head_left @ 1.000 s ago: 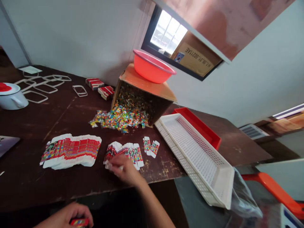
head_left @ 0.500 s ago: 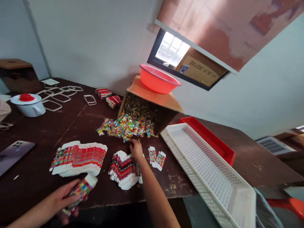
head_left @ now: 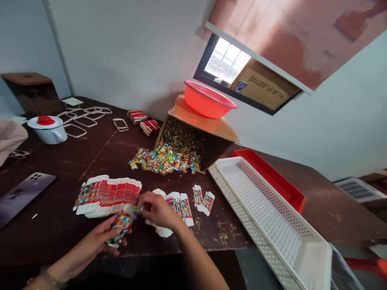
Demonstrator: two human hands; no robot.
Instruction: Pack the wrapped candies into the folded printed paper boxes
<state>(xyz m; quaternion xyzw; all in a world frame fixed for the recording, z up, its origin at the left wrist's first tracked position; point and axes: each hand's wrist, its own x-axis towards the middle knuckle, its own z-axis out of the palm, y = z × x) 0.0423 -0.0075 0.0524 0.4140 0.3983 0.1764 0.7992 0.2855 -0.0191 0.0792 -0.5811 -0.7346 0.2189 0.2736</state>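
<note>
My left hand [head_left: 111, 235] is closed round a small colourful candy box [head_left: 121, 226], tilted up to the right. At the box's upper end, my right hand [head_left: 155, 207] pinches a small clear packet of coloured candy [head_left: 137, 210]. Behind the left hand lies a fanned row of flat red printed boxes [head_left: 113, 193]. A second fanned stack of boxes [head_left: 178, 203] is partly hidden by my right hand. Farther back, many candy packets [head_left: 169, 157] spill from a cardboard box [head_left: 208, 129] lying on its side.
A pink basin [head_left: 208, 100] sits on the cardboard box. To the right are a long white perforated basket [head_left: 266, 217] and a red tray [head_left: 272, 177]. Two loose boxes [head_left: 203, 201] lie nearby. A phone [head_left: 24, 197] and an enamel mug [head_left: 48, 131] stand at left.
My right hand has come back from the candy pile to the left hand's box, carrying a packet. The left hand has moved slightly right and up in view.
</note>
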